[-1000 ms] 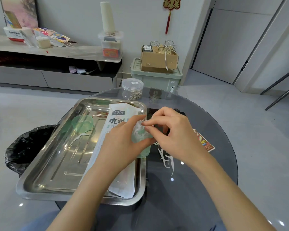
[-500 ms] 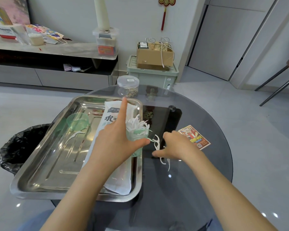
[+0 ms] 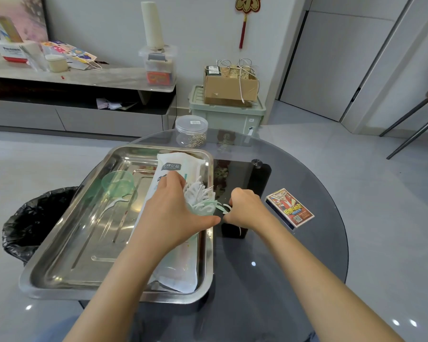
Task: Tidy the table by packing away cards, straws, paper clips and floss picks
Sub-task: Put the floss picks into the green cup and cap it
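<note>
My left hand [image 3: 173, 213] grips a small clear green cup [image 3: 203, 211] stuffed with white floss picks [image 3: 198, 193], held over the right rim of the steel tray [image 3: 67, 243]. Just right of it, my right hand [image 3: 245, 208] pinches loose floss picks [image 3: 226, 208] lying on the dark glass table [image 3: 269, 267]. A white straw packet [image 3: 183, 265] lies in the tray under my left arm. The cup's green lid [image 3: 118, 181] and one stray floss pick [image 3: 114, 203] sit in the tray. A card box [image 3: 289, 208] lies on the table to the right. A clear jar of paper clips [image 3: 191, 131] stands at the far edge.
A black-lined bin [image 3: 32, 223] stands on the floor left of the table. Beyond the table are a green storage crate [image 3: 227, 112] with a cardboard box on it and a low shelf unit [image 3: 79, 77]. Chair legs [image 3: 410, 129] show at the far right.
My right hand left the cup's mouth, dropped to the table and closed on loose floss picks. The left hand kept holding the cup and tilted it slightly.
</note>
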`<action>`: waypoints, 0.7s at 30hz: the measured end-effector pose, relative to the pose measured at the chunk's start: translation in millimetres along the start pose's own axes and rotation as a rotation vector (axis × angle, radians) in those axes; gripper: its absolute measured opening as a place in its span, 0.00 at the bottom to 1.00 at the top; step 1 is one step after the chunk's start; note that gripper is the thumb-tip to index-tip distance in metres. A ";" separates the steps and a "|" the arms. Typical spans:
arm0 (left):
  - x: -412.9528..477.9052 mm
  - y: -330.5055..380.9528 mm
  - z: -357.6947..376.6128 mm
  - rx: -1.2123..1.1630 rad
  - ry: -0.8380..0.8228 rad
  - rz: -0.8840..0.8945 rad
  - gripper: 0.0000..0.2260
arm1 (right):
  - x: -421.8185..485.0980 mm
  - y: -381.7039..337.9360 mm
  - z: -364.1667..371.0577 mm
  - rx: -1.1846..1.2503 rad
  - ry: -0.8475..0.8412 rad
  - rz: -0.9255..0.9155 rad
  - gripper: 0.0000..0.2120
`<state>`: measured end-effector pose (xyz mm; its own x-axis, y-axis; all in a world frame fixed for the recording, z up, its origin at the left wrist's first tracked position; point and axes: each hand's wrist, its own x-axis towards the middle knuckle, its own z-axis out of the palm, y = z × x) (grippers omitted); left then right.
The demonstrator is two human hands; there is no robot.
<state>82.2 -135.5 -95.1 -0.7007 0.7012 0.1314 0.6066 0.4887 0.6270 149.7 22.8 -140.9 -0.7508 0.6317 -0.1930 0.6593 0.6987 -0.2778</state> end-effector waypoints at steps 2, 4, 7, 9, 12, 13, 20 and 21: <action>0.0 1.5 -0.9 -0.042 -0.021 -0.028 0.31 | 4.9 4.5 2.2 0.036 -0.001 0.020 0.06; 0.5 3.0 -1.0 -0.059 -0.058 -0.043 0.32 | 8.0 7.0 2.0 0.062 -0.011 0.024 0.04; 0.4 4.4 -0.8 -0.056 -0.097 -0.042 0.30 | 7.2 7.5 -0.5 0.080 -0.032 0.012 0.11; -1.0 5.0 -1.3 -0.088 -0.112 -0.052 0.29 | 3.6 6.9 -2.5 0.001 -0.048 -0.039 0.18; -2.2 5.8 -1.6 -0.130 -0.102 -0.049 0.31 | 2.3 5.4 -0.2 -0.083 -0.063 -0.163 0.19; -1.9 5.9 -0.9 -0.135 -0.093 -0.041 0.30 | 3.5 3.8 2.3 -0.095 -0.055 -0.206 0.16; -0.2 3.2 0.7 -0.132 -0.018 -0.015 0.24 | 6.0 -8.5 11.9 -0.109 0.051 -0.308 0.07; -0.2 2.0 0.1 -0.137 -0.017 -0.019 0.23 | 4.9 -8.7 11.1 -0.124 0.076 -0.323 0.05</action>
<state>83.6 -134.6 -94.0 -0.7043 0.7019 0.1066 0.5358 0.4270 0.7285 139.8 16.1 -149.8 -0.9191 0.3919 -0.0417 0.3921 0.8988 -0.1959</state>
